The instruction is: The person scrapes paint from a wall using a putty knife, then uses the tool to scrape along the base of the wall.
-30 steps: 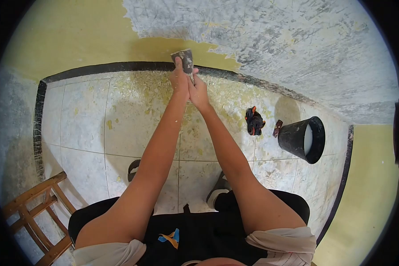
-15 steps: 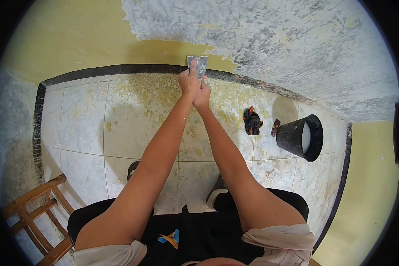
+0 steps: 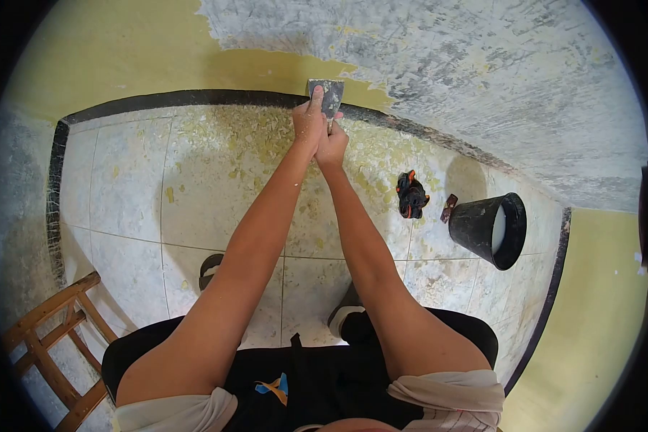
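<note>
A flat, wide-bladed paint scraper [image 3: 329,99] is held out in front of me with both hands. Its grey blade lies at the bottom of the yellow-painted wall [image 3: 263,70], just above the black baseboard [image 3: 194,98]. My left hand [image 3: 309,124] is closed on the scraper, its thumb stretched along the blade. Slightly lower and to the right, my right hand [image 3: 332,144] is wrapped round the handle, which the fingers mostly hide. Right of the blade, the paint ends in a jagged edge against bare grey wall [image 3: 468,79].
Yellow paint flakes [image 3: 230,140] litter the tiled floor below the wall. To the right lie a black-and-orange bundle [image 3: 411,194] and a small dark brown piece [image 3: 449,208], beside a black bucket [image 3: 475,222] holding whitish liquid. A wooden frame [image 3: 57,317] stands at lower left.
The view has turned slightly, shifting the surroundings in the picture. Both hands keep their grip, and the scraper stays at nearly the same spot low on the wall.
</note>
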Motion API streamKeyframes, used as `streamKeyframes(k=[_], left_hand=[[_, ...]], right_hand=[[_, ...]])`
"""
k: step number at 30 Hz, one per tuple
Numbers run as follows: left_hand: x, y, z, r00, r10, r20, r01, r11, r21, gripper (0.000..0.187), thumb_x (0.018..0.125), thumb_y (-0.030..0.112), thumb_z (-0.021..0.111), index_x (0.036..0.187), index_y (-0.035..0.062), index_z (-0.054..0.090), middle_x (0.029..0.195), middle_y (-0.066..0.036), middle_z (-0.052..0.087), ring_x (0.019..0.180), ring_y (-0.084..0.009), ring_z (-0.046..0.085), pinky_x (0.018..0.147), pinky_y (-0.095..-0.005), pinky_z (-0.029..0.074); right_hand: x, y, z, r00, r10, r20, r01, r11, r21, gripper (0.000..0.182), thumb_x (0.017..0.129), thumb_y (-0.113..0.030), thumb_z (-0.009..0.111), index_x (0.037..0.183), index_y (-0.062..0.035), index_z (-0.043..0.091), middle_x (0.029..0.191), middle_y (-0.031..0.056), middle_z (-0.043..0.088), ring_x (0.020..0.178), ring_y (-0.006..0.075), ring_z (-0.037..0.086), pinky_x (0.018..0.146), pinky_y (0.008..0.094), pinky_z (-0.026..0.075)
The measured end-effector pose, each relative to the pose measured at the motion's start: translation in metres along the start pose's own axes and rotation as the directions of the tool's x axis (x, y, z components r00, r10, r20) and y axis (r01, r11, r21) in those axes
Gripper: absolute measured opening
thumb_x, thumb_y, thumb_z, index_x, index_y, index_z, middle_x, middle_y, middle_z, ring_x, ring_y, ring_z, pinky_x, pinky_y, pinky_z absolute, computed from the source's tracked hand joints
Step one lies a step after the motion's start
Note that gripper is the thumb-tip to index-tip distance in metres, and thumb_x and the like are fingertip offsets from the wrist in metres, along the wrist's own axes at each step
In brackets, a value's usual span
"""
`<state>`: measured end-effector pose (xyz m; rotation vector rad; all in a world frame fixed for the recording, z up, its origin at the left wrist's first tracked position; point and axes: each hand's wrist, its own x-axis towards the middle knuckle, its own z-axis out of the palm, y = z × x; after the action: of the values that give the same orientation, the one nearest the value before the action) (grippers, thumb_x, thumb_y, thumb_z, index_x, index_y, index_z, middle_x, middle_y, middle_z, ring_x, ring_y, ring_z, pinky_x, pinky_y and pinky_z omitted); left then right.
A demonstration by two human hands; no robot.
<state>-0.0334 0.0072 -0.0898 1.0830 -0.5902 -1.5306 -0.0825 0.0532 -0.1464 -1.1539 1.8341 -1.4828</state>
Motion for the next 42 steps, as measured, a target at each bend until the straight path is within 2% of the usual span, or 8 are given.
streamKeyframes(k=[5, 7, 12, 15, 20, 36, 39, 42], left_hand=[[0.015, -0.009, 0.007, 0.999, -0.047, 0.004, 0.047, 0.990, -0.129, 0.057, 0.098, 0.054, 0.062, 0.095, -0.0023, 0.071, 0.074, -0.008, 0.066, 0.056, -0.0159, 0.061, 0.056, -0.0319, 0.055], [0.014, 0.002, 0.020, 0.997, -0.075, -0.026, 0.067, 0.967, -0.246, 0.061, 0.097, 0.058, 0.061, 0.098, -0.0021, 0.069, 0.081, -0.011, 0.070, 0.061, -0.0191, 0.065, 0.058, -0.0326, 0.055], [0.018, 0.016, 0.012, 0.997, -0.066, -0.051, 0.050, 0.962, -0.268, 0.061, 0.093, 0.061, 0.065, 0.096, -0.0001, 0.069, 0.080, -0.009, 0.067, 0.070, -0.0175, 0.067, 0.064, -0.0321, 0.056], [-0.003, 0.028, 0.007, 0.990, -0.086, -0.108, 0.065, 0.981, -0.181, 0.057, 0.091, 0.057, 0.070, 0.085, 0.0004, 0.070, 0.071, -0.004, 0.062, 0.064, -0.0117, 0.060, 0.060, -0.0289, 0.052], [0.011, 0.000, -0.015, 0.985, 0.117, -0.124, -0.054, 0.906, 0.420, 0.064, 0.094, 0.059, 0.065, 0.066, 0.0015, 0.064, 0.060, -0.003, 0.055, 0.053, -0.0153, 0.050, 0.051, -0.0334, 0.040], [0.018, -0.013, -0.010, 0.993, 0.016, -0.116, -0.001, 0.992, 0.127, 0.055, 0.095, 0.049, 0.069, 0.066, 0.0032, 0.063, 0.057, 0.000, 0.047, 0.048, -0.0120, 0.044, 0.051, -0.0354, 0.054], [0.015, -0.004, -0.004, 0.992, -0.067, -0.105, 0.076, 0.994, 0.082, 0.053, 0.095, 0.052, 0.068, 0.078, 0.0018, 0.069, 0.064, 0.000, 0.052, 0.052, -0.0121, 0.048, 0.053, -0.0339, 0.052], [0.011, 0.051, 0.023, 0.977, 0.018, -0.213, -0.061, 0.978, -0.199, 0.055, 0.093, 0.057, 0.068, 0.094, 0.0021, 0.071, 0.078, -0.001, 0.059, 0.065, -0.0106, 0.052, 0.061, -0.0302, 0.048]], right_hand=[[0.019, -0.015, -0.018, 1.000, 0.009, 0.021, -0.004, 0.978, -0.208, 0.048, 0.096, -0.047, 0.061, 0.098, -0.0003, 0.073, 0.062, 0.0230, 0.064, 0.059, 0.0386, 0.068, 0.060, 0.0459, 0.052], [0.045, -0.052, -0.028, 0.973, -0.211, 0.095, 0.230, 0.852, -0.470, 0.049, 0.094, -0.052, 0.059, 0.099, -0.0055, 0.074, 0.065, 0.0245, 0.065, 0.067, 0.0444, 0.068, 0.064, 0.0495, 0.054], [0.038, -0.063, -0.025, 0.974, -0.153, 0.164, 0.209, 0.887, -0.412, 0.050, 0.094, -0.050, 0.061, 0.094, -0.0013, 0.073, 0.067, 0.0251, 0.066, 0.065, 0.0447, 0.066, 0.064, 0.0473, 0.054], [0.015, -0.031, 0.001, 0.990, -0.033, 0.140, 0.056, 0.985, -0.161, 0.049, 0.097, -0.045, 0.063, 0.091, 0.0036, 0.071, 0.069, 0.0250, 0.066, 0.062, 0.0394, 0.067, 0.063, 0.0421, 0.053], [-0.007, -0.005, 0.018, 0.998, 0.039, 0.043, -0.048, 0.969, 0.243, 0.045, 0.101, -0.036, 0.062, 0.094, 0.0080, 0.071, 0.071, 0.0169, 0.071, 0.067, 0.0126, 0.063, 0.064, 0.0357, 0.051], [0.007, 0.020, 0.017, 0.993, 0.094, 0.073, -0.105, 0.980, 0.170, 0.044, 0.099, -0.035, 0.065, 0.091, 0.0078, 0.072, 0.068, 0.0113, 0.069, 0.066, 0.0089, 0.056, 0.060, 0.0333, 0.048], [0.018, -0.001, 0.004, 0.998, 0.053, 0.037, -0.057, 0.993, 0.101, 0.046, 0.098, -0.040, 0.065, 0.094, 0.0055, 0.072, 0.066, 0.0194, 0.068, 0.060, 0.0173, 0.063, 0.060, 0.0379, 0.050], [0.050, -0.086, -0.017, 0.966, -0.150, 0.210, 0.216, 0.916, -0.338, 0.052, 0.096, -0.048, 0.062, 0.103, 0.0031, 0.072, 0.070, 0.0310, 0.063, 0.068, 0.0413, 0.067, 0.064, 0.0472, 0.052]])
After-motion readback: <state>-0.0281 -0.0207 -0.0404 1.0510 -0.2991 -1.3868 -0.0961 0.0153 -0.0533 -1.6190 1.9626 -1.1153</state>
